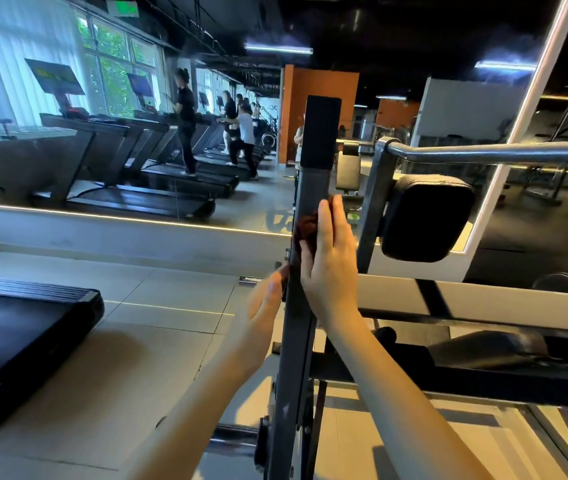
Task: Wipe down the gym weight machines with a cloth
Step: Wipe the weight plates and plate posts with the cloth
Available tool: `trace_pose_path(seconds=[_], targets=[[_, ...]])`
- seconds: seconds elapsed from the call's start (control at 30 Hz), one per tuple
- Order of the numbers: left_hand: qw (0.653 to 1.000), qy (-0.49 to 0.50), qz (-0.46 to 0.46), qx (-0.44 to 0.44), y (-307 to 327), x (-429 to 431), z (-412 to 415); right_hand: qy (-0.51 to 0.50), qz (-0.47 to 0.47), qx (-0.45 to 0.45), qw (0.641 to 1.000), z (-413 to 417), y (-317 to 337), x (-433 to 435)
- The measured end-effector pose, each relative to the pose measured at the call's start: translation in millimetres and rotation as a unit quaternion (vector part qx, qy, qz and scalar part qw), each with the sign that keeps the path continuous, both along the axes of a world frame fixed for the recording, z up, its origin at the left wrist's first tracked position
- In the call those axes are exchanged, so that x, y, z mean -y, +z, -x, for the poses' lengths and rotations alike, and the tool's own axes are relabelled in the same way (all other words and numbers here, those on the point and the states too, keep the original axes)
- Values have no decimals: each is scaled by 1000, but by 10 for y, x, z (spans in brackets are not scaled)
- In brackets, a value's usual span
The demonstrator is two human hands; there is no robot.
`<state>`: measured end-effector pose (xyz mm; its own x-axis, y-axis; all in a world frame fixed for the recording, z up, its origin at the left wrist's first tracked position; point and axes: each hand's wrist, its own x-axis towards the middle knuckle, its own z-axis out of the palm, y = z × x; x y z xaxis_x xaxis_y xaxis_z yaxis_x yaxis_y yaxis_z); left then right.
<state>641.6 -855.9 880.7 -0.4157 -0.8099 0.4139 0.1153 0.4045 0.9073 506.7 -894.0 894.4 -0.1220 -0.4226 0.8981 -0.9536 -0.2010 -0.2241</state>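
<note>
Right hand [327,258] presses the cloth [305,227] flat on the post [305,327], fingers together over it. Left hand [265,303], blurred, fingers unclear, steadies beside. Mid-wipe; next stroke likely down the post.

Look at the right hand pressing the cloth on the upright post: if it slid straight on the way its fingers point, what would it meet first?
The right hand points up along the grey post. It would probably first meet the black sleeve capping the post; the stretch between looks free.
</note>
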Motion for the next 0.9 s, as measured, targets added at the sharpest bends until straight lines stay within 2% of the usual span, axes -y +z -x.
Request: trace_pose_path(seconds=[0.13,0.2,0.33,0.4,0.53,0.63,0.77,0.9], targets=[[1000,0,-8,1,-125,-3,-25,-13,-18,-82,996,-28,-599,-227],[1000,-4,-29,5,-195,7,-42,-31,-8,-114,993,26,-553,-216],[999,-1,-48,6,-249,28,-26,-65,20,-61,996,-8,-129,-46],[998,1,-62,-4,-243,27,-17,-59,22,-43,997,-37,-248,-70],[996,9,-82,-24,-252,2,-23,-65,-15,-141,988,18,-827,-309],[995,4,-93,-36,-266,-9,-23,-95,-3,-180,979,66,-697,-275],[994,3,-99,-35,-287,29,-10,-124,38,-135,982,9,-279,-71],[992,6,-114,-45,-326,58,-37,-77,-3,-132,988,-41,-747,-232]])
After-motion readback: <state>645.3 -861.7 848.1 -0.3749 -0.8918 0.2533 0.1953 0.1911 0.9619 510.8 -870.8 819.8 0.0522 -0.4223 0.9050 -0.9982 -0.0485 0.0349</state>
